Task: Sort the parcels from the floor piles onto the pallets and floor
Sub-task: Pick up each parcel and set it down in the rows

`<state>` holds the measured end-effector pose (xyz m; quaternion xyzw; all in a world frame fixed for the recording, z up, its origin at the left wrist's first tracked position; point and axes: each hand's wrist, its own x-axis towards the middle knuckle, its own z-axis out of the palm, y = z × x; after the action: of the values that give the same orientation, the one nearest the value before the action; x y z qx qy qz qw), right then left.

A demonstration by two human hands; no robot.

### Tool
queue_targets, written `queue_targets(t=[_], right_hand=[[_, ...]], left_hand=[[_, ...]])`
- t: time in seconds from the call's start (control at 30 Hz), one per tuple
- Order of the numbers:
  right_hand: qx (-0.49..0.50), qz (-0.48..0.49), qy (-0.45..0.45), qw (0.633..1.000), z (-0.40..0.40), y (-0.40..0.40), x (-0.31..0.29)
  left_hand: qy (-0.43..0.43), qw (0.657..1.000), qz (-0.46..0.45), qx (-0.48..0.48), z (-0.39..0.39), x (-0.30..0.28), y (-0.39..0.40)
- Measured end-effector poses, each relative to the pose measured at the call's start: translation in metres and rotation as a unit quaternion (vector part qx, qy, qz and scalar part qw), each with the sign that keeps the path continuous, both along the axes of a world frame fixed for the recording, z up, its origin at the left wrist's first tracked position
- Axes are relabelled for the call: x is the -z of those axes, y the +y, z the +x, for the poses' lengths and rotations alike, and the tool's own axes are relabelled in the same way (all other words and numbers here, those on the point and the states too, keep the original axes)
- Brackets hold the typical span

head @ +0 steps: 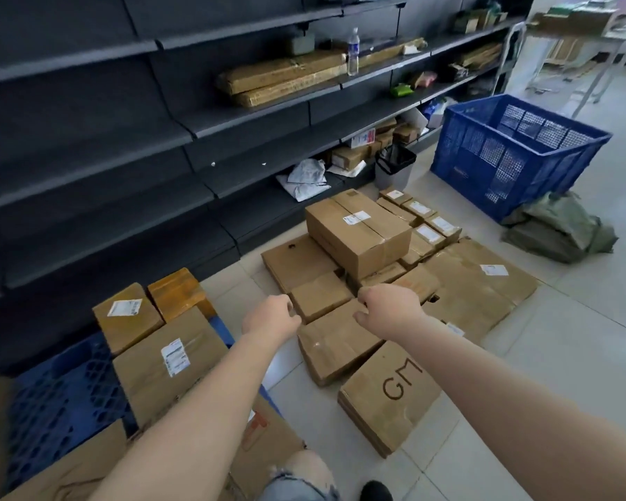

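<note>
Brown cardboard parcels lie in a floor pile ahead, with a large labelled box on top and several small labelled boxes behind it. Nearer me lie a flat box and a box marked "GM". A blue pallet at lower left carries labelled parcels. My left hand and my right hand reach out above the near edge of the floor pile, fingers loosely curled, holding nothing. Both hover over a small plain box.
Dark shelving runs along the left, holding long parcels, a water bottle and mail bags. A blue crate, a small grey bin and a green sack stand beyond the pile. My knee and shoe show at the bottom.
</note>
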<state>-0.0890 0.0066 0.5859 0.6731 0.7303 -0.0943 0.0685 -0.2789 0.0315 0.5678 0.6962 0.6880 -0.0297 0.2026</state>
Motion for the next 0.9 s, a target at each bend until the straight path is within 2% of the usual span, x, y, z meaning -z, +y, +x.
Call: queue_targets(t=[0.23,0.57,0.9], right_hand=[[-0.026,0.02,0.021,0.999,0.025,0.048,-0.006],[0.024,0.013,0.024,0.999,0.061,0.098,-0.004],[0.056,0.007,0.04,0.998,0.039,0.207,0.01]], left_hand=[[0.02,0.997,0.065,-0.025,0.033,-0.014,0.026],[-0.013,0.996,0.086,-0.033,0.06,0.002,0.085],[-0.024,0.995,0.089,-0.024,0.039,0.01,0.21]])
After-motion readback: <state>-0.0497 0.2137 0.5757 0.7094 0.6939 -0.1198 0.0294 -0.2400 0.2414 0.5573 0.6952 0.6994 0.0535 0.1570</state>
